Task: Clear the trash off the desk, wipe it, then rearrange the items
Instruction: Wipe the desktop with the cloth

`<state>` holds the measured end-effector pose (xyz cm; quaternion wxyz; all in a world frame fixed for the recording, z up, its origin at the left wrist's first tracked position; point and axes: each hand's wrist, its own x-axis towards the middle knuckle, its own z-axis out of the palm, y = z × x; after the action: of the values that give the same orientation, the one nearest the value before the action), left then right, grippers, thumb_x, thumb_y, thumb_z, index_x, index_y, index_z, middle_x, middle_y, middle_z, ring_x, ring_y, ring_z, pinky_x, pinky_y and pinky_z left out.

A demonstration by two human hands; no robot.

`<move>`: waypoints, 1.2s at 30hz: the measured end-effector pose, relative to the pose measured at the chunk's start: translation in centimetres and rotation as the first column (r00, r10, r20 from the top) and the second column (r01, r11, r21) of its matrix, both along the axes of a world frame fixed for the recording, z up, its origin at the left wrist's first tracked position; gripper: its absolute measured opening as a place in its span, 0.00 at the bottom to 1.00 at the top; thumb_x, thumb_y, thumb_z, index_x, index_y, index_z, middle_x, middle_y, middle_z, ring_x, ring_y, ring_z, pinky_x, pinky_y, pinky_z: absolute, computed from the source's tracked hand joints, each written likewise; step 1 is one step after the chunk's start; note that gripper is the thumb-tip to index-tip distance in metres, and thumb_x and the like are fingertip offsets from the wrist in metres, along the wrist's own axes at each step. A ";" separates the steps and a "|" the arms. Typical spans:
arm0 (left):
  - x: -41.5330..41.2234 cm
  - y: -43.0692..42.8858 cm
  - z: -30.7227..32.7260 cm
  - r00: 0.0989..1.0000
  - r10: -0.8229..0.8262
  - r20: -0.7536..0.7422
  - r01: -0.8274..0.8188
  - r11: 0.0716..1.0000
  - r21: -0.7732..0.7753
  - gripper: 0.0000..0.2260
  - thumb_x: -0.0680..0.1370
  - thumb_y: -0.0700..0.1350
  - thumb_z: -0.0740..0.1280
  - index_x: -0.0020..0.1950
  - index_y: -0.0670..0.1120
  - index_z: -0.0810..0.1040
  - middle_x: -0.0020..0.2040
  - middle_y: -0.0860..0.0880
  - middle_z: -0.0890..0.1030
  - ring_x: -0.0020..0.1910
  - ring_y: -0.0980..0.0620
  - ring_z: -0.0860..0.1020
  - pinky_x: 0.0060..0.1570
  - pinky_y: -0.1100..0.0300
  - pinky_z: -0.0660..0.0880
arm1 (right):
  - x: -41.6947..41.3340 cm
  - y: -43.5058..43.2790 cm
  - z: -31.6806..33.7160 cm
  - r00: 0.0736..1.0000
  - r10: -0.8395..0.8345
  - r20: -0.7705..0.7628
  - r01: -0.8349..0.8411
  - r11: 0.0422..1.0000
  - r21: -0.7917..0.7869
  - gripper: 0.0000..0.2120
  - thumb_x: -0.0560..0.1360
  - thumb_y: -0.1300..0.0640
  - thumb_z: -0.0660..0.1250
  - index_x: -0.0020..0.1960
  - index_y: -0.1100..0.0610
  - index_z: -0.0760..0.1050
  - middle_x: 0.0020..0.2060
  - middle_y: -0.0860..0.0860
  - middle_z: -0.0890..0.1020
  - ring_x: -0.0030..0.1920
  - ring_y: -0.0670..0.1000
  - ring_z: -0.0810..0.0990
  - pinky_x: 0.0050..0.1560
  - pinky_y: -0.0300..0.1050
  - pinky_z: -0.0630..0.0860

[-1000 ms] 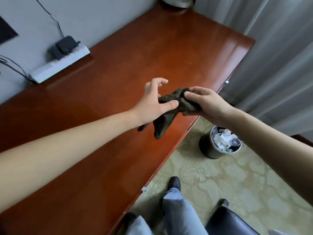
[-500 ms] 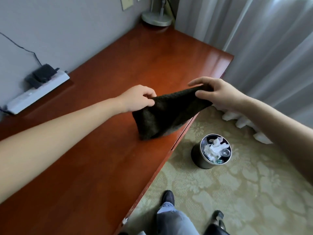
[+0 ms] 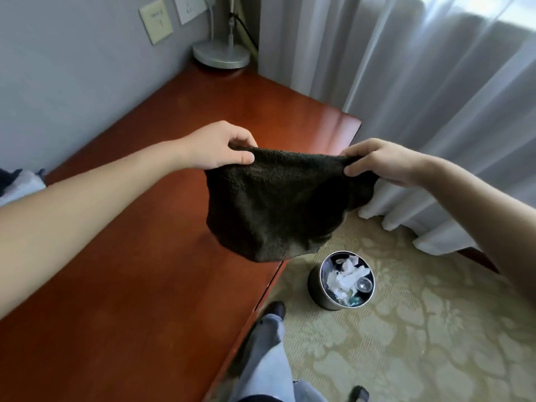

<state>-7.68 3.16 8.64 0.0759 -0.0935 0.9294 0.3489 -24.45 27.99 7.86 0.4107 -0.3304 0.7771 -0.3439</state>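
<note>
Cloth [image 3: 278,204] now lifted higher, spread wide; left hand [image 3: 220,149] and right hand [image 3: 383,161] fingers pinching top corners above table [image 3: 116,285] edge (trash binned). Wiping step: lower flat, sweep.

The fingertips of the left hand [image 3: 220,149] and the right hand [image 3: 383,161] are concealed behind the top hem of the dark cloth [image 3: 284,204]. A stretch of the desk [image 3: 145,285] front edge is covered by the cloth. The left forearm is cut off at 9 o'clock, the right at 4 o'clock. At 12 o'clock only the base and lower stem of the lamp [image 3: 222,55] are shown. At 11 o'clock the markings on the wall plate [image 3: 155,21] are too small to be read. At 9 o'clock a white object [image 3: 17,187] is cropped and cannot be identified. At 5 o'clock most contents of the bin [image 3: 314,285] cannot be made out. At 6 o'clock a shoe [image 3: 359,393] is cut off.
</note>
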 end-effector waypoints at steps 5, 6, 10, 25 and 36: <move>-8.2 -3.1 -1.4 0.999 -0.016 -0.048 0.015 1.000 -0.015 0.05 0.73 0.42 0.71 0.46 0.51 0.79 0.41 0.54 0.80 0.41 0.57 0.76 0.46 0.63 0.70 | -6.4 -1.4 -1.7 0.994 -0.072 0.087 0.075 0.997 -0.035 0.07 0.73 0.70 0.63 0.47 0.62 0.77 0.36 0.51 0.82 0.38 0.47 0.80 0.43 0.38 0.76; -10.0 -3.9 -1.8 0.999 -0.020 -0.050 0.018 0.999 -0.031 0.06 0.72 0.41 0.71 0.45 0.52 0.79 0.40 0.56 0.79 0.41 0.58 0.76 0.45 0.68 0.69 | -7.8 -1.8 -2.2 0.995 -0.086 0.050 0.087 0.996 -0.025 0.08 0.73 0.70 0.63 0.48 0.61 0.77 0.38 0.52 0.82 0.40 0.48 0.80 0.45 0.40 0.76; -16.3 -6.8 -4.3 0.996 -0.003 -0.086 -0.004 0.997 -0.080 0.10 0.70 0.35 0.71 0.46 0.49 0.81 0.41 0.55 0.80 0.44 0.57 0.76 0.42 0.73 0.67 | -12.7 -3.9 -4.5 0.955 -0.176 -0.238 0.186 0.982 0.020 0.13 0.72 0.70 0.64 0.52 0.56 0.78 0.46 0.54 0.81 0.47 0.50 0.79 0.54 0.45 0.76; -12.7 -10.4 -13.7 0.946 -0.065 0.318 0.238 0.806 -0.543 0.15 0.68 0.32 0.63 0.39 0.54 0.75 0.55 0.55 0.73 0.55 0.51 0.67 0.51 0.56 0.64 | -10.4 -4.6 -10.6 0.774 0.565 -0.287 -0.495 0.822 0.283 0.19 0.72 0.53 0.68 0.63 0.46 0.74 0.59 0.42 0.76 0.48 0.48 0.78 0.54 0.45 0.73; -18.8 -8.9 -16.5 0.988 -0.058 0.141 0.118 0.877 -0.466 0.26 0.77 0.54 0.63 0.73 0.54 0.61 0.74 0.50 0.62 0.72 0.47 0.59 0.68 0.45 0.59 | -12.1 -5.9 -16.9 0.861 0.011 -0.509 0.191 0.920 0.343 0.20 0.71 0.53 0.70 0.58 0.60 0.70 0.55 0.59 0.71 0.58 0.60 0.68 0.56 0.52 0.70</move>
<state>-26.49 -5.75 -7.86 0.1238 -0.0882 0.9832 0.1013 -36.54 22.08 -9.03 0.2343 -0.2844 0.9234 -0.1076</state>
